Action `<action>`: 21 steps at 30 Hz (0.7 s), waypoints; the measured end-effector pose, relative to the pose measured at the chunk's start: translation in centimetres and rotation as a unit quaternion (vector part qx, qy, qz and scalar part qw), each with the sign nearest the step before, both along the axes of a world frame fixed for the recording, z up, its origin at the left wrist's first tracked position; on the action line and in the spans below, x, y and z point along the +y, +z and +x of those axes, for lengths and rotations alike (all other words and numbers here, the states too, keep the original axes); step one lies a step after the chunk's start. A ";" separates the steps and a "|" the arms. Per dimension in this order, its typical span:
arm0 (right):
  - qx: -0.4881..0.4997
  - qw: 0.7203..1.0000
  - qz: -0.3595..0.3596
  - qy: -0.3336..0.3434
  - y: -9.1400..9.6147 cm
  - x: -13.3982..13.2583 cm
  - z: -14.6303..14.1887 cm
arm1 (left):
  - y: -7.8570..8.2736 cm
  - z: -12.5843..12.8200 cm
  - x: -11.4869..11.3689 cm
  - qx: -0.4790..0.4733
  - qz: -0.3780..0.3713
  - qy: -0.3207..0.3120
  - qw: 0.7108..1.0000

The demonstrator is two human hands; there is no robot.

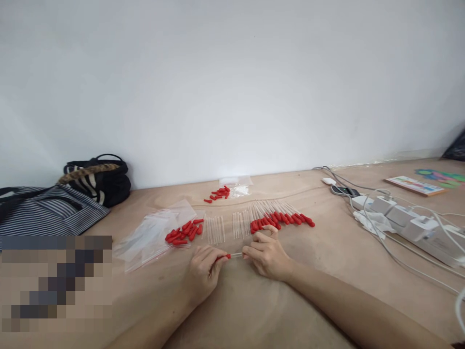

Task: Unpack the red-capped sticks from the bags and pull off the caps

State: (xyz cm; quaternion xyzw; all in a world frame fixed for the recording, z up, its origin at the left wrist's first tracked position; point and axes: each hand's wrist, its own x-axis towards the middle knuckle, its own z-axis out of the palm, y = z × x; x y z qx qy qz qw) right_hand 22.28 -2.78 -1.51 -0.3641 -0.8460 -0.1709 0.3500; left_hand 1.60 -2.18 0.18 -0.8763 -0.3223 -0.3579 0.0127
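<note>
My left hand (204,269) pinches a small red rubber bulb (225,256) near the table's front. My right hand (267,254) pinches the clear glass tube (237,254) that meets the bulb, so both hands hold one dropper between them. Just beyond my hands lie loose red bulbs (184,231), a row of bare clear tubes (215,229) and a fan of finished droppers with red bulbs (281,217). A smaller heap of red bulbs (219,193) lies farther back near the wall.
Clear plastic bags (152,232) lie left of the bulbs. A black bag (98,180) and striped cloth (43,211) sit at far left. A white power strip with chargers and cables (407,218), a phone (344,190) and a coloured booklet (416,185) are at right.
</note>
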 end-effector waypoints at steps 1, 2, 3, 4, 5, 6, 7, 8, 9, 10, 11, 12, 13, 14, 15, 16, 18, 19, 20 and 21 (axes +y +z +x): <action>0.001 1.000 -0.002 -0.006 -0.1 0.0 0.2 | 0.0 -0.2 0.2 -0.009 0.004 0.004 1.000; 0.004 1.000 -0.006 -0.015 -0.2 0.1 0.4 | 0.0 -0.5 0.5 -0.023 0.011 0.017 1.000; 0.011 0.999 -0.012 -0.030 -0.3 0.1 0.6 | 0.1 -0.9 1.0 -0.042 0.020 0.038 0.998; 0.024 0.998 -0.020 -0.050 -0.4 0.2 0.9 | 0.3 -1.5 1.5 -0.065 0.031 0.068 0.995; 0.042 0.996 -0.029 -0.072 -0.4 0.3 1.1 | 0.5 -2.3 2.1 -0.087 0.044 0.104 0.990; 0.062 0.993 -0.039 -0.094 -0.4 0.3 1.2 | 0.7 -3.0 2.8 -0.098 0.047 0.136 0.985; 0.081 0.989 -0.050 -0.113 -0.4 0.5 1.2 | 1.0 -3.8 3.5 -0.107 0.047 0.165 0.979; 0.097 0.985 -0.061 -0.126 -0.2 0.6 1.1 | 1.3 -4.6 4.2 -0.111 0.048 0.190 0.974; 0.111 0.982 -0.073 -0.135 0.0 0.7 0.8 | 1.5 -5.4 4.9 -0.107 0.047 0.210 0.971; 0.122 0.978 -0.087 -0.143 0.3 0.9 0.4 | 1.7 -6.1 5.5 -0.101 0.044 0.231 0.967; 0.131 0.974 -0.104 -0.151 0.7 1.0 -0.1 | 1.8 -6.7 6.0 -0.091 0.038 0.249 0.964; 0.136 0.970 -0.122 -0.162 1.1 1.2 -0.6 | 1.8 -7.3 6.4 -0.080 0.025 0.263 0.961; 0.137 0.964 -0.143 -0.176 1.5 1.4 -1.1 | 1.7 -7.8 6.8 -0.071 0.011 0.276 0.958; 0.134 0.958 -0.164 -0.193 2.0 1.7 -1.6 | 1.6 -8.3 7.0 -0.064 -0.004 0.288 0.956; 0.128 0.951 -0.186 -0.211 2.4 2.0 -2.1 | 1.5 -8.7 7.2 -0.060 -0.016 0.298 0.952; 0.120 0.943 -0.209 -0.230 2.7 2.4 -2.6 | 1.4 -9.1 7.4 -0.058 -0.025 0.310 0.948; 0.101 0.926 -0.254 -0.262 3.2 3.2 -3.5 | 1.3 -9.6 7.5 -0.054 -0.044 0.338 0.939; 0.090 0.917 -0.275 -0.275 3.3 3.7 -4.0 | 1.2 -9.7 7.4 -0.046 -0.052 0.353 0.933; 0.079 0.910 -0.292 -0.285 3.4 4.1 -4.5 | 1.2 -9.6 7.3 -0.037 -0.049 0.372 0.926; 0.066 0.904 -0.304 -0.292 3.3 4.6 -5.0 | 1.2 -9.4 7.1 -0.029 -0.030 0.393 0.918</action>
